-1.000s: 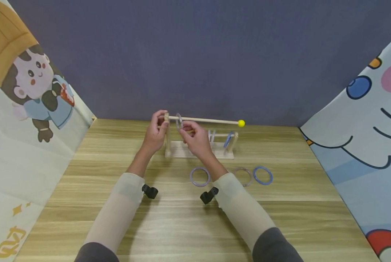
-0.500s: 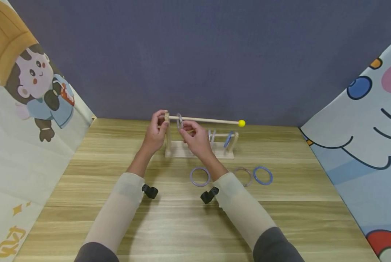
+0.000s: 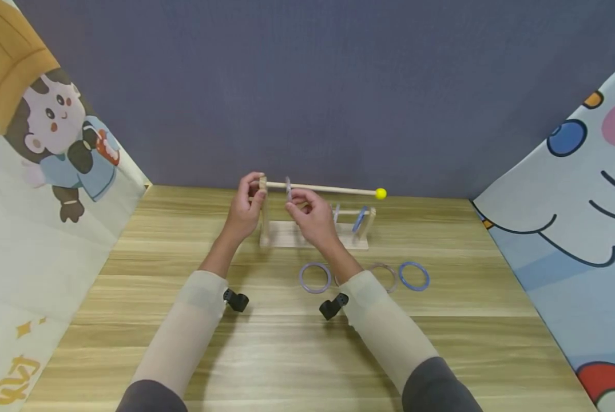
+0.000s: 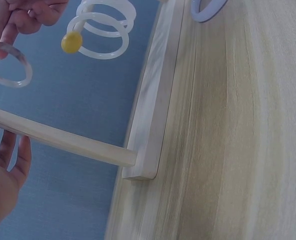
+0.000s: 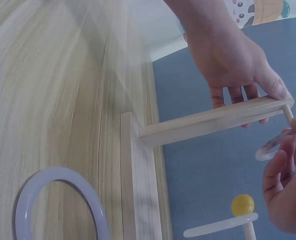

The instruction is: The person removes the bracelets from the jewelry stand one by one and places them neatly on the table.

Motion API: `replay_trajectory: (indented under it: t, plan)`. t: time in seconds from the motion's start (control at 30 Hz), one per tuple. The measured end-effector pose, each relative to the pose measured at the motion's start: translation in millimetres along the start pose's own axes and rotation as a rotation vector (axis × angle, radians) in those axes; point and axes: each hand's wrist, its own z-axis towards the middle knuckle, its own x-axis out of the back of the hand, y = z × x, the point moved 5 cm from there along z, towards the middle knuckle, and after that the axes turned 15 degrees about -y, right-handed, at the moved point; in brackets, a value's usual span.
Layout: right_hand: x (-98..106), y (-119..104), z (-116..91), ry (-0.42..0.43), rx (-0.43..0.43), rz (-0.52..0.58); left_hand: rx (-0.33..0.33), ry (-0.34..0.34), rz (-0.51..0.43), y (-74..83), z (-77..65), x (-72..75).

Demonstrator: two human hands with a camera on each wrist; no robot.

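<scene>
My left hand grips the top of the left post of a wooden rack, thumb in front and fingers behind. My right hand pinches a clear, greyish bangle that hangs around the upper rod, close to that post. This rod ends at the right in a yellow ball. On the lower rod hang a blue bangle and pale bangles, partly hidden in the head view by the right hand. A yellow ball caps the lower rod's near end in the right wrist view.
On the wooden table in front of the rack base lie a lilac bangle, a pinkish bangle and a blue bangle. Another bangle is mostly hidden by the right wrist. A dark wall stands behind the rack.
The right hand and its bangle have shifted slightly right along the upper rod, and the bangle now appears more edge-on. The left hand keeps its place on the post.
</scene>
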Motion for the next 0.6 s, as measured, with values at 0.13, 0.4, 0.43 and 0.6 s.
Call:
replay_trajectory:
  t: [0.13,0.4,0.43,0.6]
  plan:
    - [5,3,-1,0.008,0.008,0.012,-0.020,0.000,0.002,1.8,-0.1,-0.1]
    - [19,8,-6,0.028,0.010,0.039,-0.016,-0.007,-0.006,0.4,0.1,-0.1]
    - [21,9,-6,0.031,0.006,0.039,-0.012,-0.006,-0.007,-0.2,0.3,-0.2]
    - [29,11,-10,0.046,-0.009,0.046,0.017,-0.010,-0.002,-3.6,0.5,-0.7]
